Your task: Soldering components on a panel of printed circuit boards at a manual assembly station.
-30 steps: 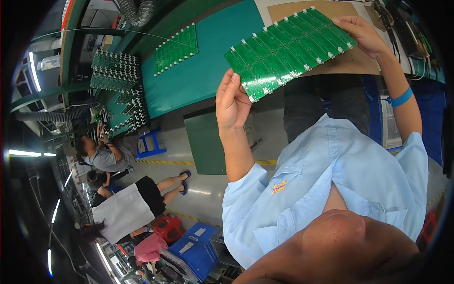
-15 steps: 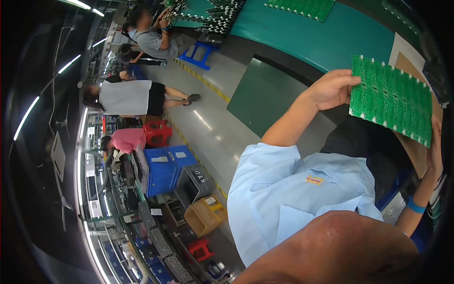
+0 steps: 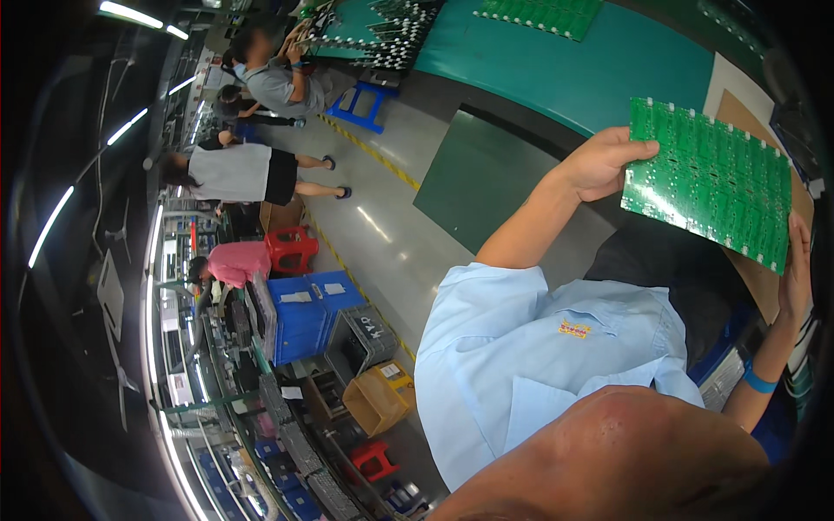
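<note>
A green circuit board panel (image 3: 708, 178), with rows of repeated small boards and pale tabs along two edges, is held up tilted in front of me. My left hand (image 3: 605, 163) is closed on its left edge, the thumb lying on the upper face and the fingers underneath. At the opposite edge, my right hand (image 3: 797, 265) grips the panel's lower right corner, its fingers partly hidden by the rim of the view. Light glares off the lower left part of the panel.
Beyond the panel lies a green-topped bench (image 3: 521, 65) carrying another green board panel (image 3: 543, 16). Brown cardboard (image 3: 738, 113) is behind the held panel. A dark green board (image 3: 478, 178), a blue stool (image 3: 360, 108) and several people are to the left, past blue bins (image 3: 300, 317).
The panel has shifted slightly left and tilted, so glare now shows on its lower left. Both hands keep hold of it. A person walking in the background has changed stride.
</note>
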A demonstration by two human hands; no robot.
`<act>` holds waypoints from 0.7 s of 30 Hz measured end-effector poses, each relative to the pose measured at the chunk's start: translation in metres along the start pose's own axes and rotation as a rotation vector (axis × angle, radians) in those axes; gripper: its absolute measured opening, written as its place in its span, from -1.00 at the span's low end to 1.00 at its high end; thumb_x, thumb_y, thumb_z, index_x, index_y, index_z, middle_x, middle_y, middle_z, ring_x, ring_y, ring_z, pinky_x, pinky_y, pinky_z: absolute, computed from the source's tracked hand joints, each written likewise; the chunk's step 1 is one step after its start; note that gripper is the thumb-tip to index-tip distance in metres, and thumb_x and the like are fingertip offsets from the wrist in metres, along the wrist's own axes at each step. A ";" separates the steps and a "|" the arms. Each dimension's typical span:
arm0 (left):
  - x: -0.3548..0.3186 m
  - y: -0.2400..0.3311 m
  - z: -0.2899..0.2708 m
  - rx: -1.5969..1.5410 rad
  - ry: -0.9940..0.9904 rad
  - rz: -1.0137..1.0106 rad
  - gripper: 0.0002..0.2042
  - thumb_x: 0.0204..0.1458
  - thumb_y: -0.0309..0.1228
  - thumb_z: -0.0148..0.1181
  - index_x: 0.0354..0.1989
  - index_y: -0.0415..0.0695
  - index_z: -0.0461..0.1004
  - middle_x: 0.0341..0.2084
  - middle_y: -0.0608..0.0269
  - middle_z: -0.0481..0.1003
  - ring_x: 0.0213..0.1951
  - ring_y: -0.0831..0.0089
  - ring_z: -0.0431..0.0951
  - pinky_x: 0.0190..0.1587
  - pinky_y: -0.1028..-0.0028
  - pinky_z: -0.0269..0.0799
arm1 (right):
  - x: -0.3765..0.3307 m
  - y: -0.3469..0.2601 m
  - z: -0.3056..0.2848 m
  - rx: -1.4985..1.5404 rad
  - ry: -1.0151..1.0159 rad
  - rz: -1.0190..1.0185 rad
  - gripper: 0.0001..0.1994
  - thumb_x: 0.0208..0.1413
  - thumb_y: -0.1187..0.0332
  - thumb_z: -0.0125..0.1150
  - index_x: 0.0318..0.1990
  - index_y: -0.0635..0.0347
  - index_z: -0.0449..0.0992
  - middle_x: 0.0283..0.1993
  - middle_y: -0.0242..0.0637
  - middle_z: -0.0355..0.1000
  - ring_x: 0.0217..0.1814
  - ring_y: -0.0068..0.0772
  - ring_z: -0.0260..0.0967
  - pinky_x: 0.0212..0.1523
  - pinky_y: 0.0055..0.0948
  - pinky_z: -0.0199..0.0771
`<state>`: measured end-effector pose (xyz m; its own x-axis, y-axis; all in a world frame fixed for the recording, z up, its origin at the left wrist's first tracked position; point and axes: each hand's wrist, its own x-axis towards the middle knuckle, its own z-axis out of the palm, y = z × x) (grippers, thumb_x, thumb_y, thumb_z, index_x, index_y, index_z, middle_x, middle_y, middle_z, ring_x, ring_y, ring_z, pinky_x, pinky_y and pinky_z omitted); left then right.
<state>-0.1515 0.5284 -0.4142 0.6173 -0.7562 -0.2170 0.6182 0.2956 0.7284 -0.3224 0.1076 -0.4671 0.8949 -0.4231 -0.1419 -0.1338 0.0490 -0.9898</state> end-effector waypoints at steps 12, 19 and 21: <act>0.032 0.011 -0.024 -0.011 -0.048 -0.041 -0.70 0.42 -0.47 0.13 0.22 -0.35 0.52 0.02 -0.01 0.68 -0.11 0.33 0.73 -0.02 0.40 0.67 | -0.045 -0.048 0.056 0.194 -0.003 -0.063 -0.68 0.50 0.27 0.21 0.19 0.32 0.64 -0.11 -0.40 0.62 -0.14 -0.73 0.46 -0.12 -0.70 0.43; 0.062 0.017 -0.036 0.023 -0.053 -0.062 -0.72 0.43 -0.46 0.10 0.18 -0.38 0.53 -0.08 -0.02 0.70 -0.29 0.37 0.73 -0.25 0.48 0.68 | -0.055 -0.050 0.065 0.265 0.053 -0.146 -0.71 0.48 0.29 0.24 0.15 0.31 0.66 -0.17 -0.42 0.62 -0.24 -0.75 0.46 -0.18 -0.74 0.41; 0.070 0.017 -0.043 0.003 -0.084 -0.073 -0.72 0.43 -0.46 0.08 0.16 -0.39 0.53 -0.12 -0.01 0.71 -0.35 0.39 0.72 -0.32 0.51 0.66 | -0.055 -0.051 0.065 0.275 0.044 -0.147 -0.71 0.48 0.28 0.25 0.14 0.31 0.66 -0.18 -0.42 0.62 -0.24 -0.75 0.46 -0.18 -0.73 0.42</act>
<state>-0.0774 0.5054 -0.4451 0.5278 -0.8220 -0.2140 0.6581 0.2365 0.7148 -0.3371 0.1868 -0.4097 0.8761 -0.4821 -0.0024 0.1209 0.2245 -0.9669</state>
